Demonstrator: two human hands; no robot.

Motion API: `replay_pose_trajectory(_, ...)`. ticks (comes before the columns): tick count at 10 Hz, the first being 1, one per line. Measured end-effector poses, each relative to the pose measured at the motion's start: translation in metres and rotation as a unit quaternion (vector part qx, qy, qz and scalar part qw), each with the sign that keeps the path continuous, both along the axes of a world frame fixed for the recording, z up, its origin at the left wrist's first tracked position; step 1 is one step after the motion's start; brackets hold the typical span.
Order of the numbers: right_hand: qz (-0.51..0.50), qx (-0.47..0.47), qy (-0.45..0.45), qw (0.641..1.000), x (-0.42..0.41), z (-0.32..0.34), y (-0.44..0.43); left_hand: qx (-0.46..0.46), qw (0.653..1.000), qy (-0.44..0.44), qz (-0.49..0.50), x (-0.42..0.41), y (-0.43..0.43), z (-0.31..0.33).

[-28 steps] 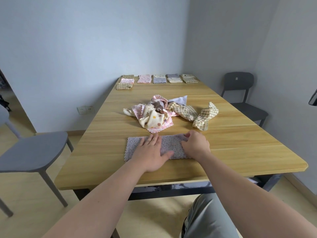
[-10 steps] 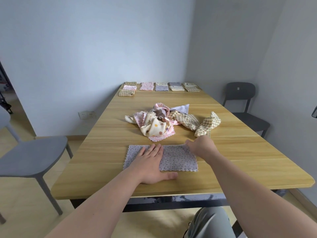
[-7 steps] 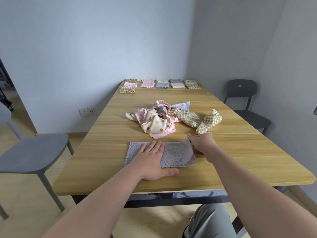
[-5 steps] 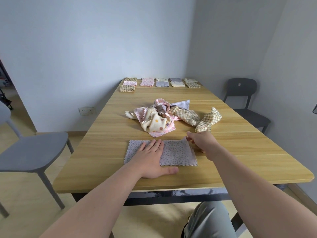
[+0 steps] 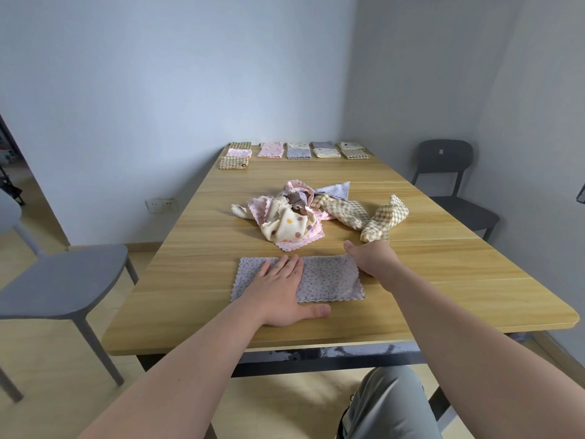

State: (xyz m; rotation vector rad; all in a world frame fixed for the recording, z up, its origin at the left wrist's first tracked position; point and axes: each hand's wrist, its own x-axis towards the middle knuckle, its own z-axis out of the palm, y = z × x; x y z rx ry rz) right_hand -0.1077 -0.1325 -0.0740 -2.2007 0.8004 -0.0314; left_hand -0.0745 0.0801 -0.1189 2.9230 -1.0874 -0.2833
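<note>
To your left a grey chair [image 5: 63, 280] stands off the surface [image 5: 443, 280], out of the work. Your left hand [image 5: 280, 293] lies flat with fingers spread on the left half of the lavender dotted cloth [image 5: 329, 280], thumb resting on the bare wood at the near edge. Judging by the pose, it pins the cloth so it cannot slide while the other end is handled. The cloth itself lies as a long rectangle close to the near edge, right in front of you. Beyond it sits the crumpled pile [image 5: 291, 223] of unfolded cloths, and at the far end a row of folded cloths [image 5: 297, 150], likely the finished ones. Your right hand [image 5: 372, 258] covers the cloth's far right corner, thumb stuck out to the left. Its fingers are hidden behind the back of the hand, so you cannot tell whether they pinch the corner or only press it.

Half a second earlier that corner stood lifted in your right hand; now it lies flat again. Your left hand has not shifted.
</note>
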Motion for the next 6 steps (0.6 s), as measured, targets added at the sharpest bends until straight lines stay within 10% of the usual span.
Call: replay_pose_trajectory(6,-0.074,0.17,-0.111,0.976,0.003,-0.0033,-0.0035,-0.005,1.0,-0.007,-0.001,0.0015,-0.0005,-0.0015)
